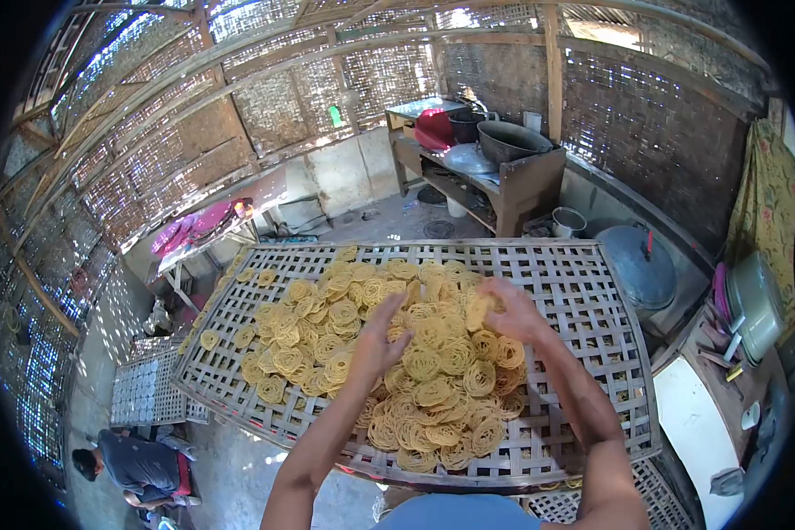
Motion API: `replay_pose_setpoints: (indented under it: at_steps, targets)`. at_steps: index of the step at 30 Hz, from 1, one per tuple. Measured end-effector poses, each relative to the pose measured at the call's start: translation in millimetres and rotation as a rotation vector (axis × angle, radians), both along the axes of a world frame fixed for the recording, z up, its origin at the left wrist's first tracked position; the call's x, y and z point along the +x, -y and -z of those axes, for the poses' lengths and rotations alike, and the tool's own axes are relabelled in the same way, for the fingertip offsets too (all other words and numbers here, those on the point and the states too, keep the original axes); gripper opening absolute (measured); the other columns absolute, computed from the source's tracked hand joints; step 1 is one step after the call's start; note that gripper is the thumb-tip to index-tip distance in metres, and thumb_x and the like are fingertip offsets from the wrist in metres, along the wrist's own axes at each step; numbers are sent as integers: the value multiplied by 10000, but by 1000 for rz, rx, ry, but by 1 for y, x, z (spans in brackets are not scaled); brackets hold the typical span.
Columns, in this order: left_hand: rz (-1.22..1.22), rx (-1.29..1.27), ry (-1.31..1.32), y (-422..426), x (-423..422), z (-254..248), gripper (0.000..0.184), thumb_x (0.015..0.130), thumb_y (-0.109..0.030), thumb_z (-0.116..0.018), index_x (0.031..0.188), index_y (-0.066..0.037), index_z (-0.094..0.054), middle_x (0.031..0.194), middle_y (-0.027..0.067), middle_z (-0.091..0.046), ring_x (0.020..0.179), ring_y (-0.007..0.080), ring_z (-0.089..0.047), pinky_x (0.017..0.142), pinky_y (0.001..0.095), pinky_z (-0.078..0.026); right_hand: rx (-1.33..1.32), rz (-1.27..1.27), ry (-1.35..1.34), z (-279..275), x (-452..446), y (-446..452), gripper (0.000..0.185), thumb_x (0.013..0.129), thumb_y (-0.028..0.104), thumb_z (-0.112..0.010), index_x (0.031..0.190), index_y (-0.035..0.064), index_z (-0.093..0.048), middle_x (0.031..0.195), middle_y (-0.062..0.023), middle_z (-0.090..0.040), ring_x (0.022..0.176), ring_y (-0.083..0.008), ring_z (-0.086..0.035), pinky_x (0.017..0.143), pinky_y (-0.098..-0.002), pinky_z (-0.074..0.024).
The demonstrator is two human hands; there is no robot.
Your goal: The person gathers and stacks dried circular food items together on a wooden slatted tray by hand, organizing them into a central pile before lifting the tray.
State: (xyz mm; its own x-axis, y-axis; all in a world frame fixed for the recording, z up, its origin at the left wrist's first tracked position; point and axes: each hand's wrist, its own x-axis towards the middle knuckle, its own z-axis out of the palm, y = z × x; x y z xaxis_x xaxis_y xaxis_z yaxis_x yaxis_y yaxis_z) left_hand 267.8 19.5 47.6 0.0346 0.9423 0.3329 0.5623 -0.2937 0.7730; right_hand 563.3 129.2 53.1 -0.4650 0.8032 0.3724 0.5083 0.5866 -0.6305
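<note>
A heap of yellow, lacy, coiled discs that look like dried noodle nests (pixel 437 393) covers the middle of a woven bamboo tray (pixel 574 353). My left hand (pixel 382 343) is at the left side of the heap, its fingers stretched and thumb apart, with no disc gripped. At the heap's upper right, my right hand (pixel 514 313) has its fingers bent round a pale yellow noodle nest (pixel 479 311), which is slightly blurred. More discs lie loosely spread on the tray's left half, some overlapping and a few lying singly.
Behind the tray stands a wooden bench (pixel 526 185) bearing a large dark pot (pixel 511 140). A big lidded metal pot (pixel 638 268) sits on the right, beside a cluttered table (pixel 698 411). At lower left a person (pixel 141 464) bends near another woven rack (pixel 146 389).
</note>
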Motion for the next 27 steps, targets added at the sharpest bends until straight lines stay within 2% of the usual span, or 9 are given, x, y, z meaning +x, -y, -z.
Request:
replay_pose_setpoints:
  at_steps: [1,3,4,6,7,10,19,22,27]
  targets:
    - [-85,63,-179,-13,-11,17,794,875,-368,-762,1556,-166,-406,1557,233,-427,1389,403,-463,1156,487,-379,19,-73,68,-3,-4,-1,685,784,265,-817,1373,18,-569,1364,-215,-599,1257,-354,-594,1073,-397,-468]
    - [-222,-14,-461,-38,-21,51,1029,776,-635,-775,1578,-147,-354,1572,298,-362,1468,434,-344,1186,532,-313,-160,-62,226,-4,-26,3,780,739,304,-829,1415,37,-548,1392,-233,-583,1286,-362,-577,1101,-421,-442]
    - [-236,-32,-552,-34,-15,53,1058,763,-636,-784,1583,-139,-337,1580,296,-349,1474,436,-331,1188,540,-307,-248,-57,300,-3,-37,2,827,716,323,-835,1436,46,-537,1407,-241,-576,1300,-367,-568,1115,-433,-429]
    - [-272,-67,-737,-26,-1,53,1117,739,-639,-802,1594,-123,-303,1595,293,-323,1487,439,-304,1192,555,-294,81,49,413,45,-64,-6,943,657,396,-898,1448,47,-520,1390,-257,-580,1297,-373,-564,1099,-421,-445]
    - [-247,54,-648,-24,-2,55,1066,705,-598,-845,1541,-98,-411,1558,272,-397,1455,417,-366,1185,523,-323,243,101,467,60,-74,-8,1003,628,432,-929,1455,47,-511,1382,-265,-583,1296,-377,-562,1091,-415,-453]
    - [-79,137,-279,-29,-20,63,896,686,-475,-904,1416,-76,-572,1467,234,-520,1387,388,-461,1151,473,-385,-86,-156,356,37,-89,-22,1044,623,462,-935,1482,73,-487,1372,-254,-599,1304,-376,-558,1085,-428,-454]
    - [-111,160,286,-9,-12,35,349,802,-90,-844,1132,-35,-745,1329,141,-656,1234,264,-615,1052,385,-496,-98,-269,74,-11,-76,12,728,741,386,-860,1369,111,-614,1360,-171,-619,1247,-343,-602,1048,-439,-484]
    - [-105,150,262,-6,-20,18,273,830,-28,-805,1099,-43,-759,1272,122,-698,1220,221,-625,1029,361,-512,-3,-139,103,-50,-53,28,634,757,354,-852,1300,102,-644,1308,-154,-637,1224,-335,-612,1040,-432,-486]
    - [-283,273,-42,-13,-44,18,267,837,-50,-751,1104,-69,-757,1263,164,-699,1283,353,-591,1110,447,-435,72,-135,-87,-76,-13,33,548,752,283,-855,1221,73,-664,1264,-139,-649,1165,-318,-642,991,-407,-518]
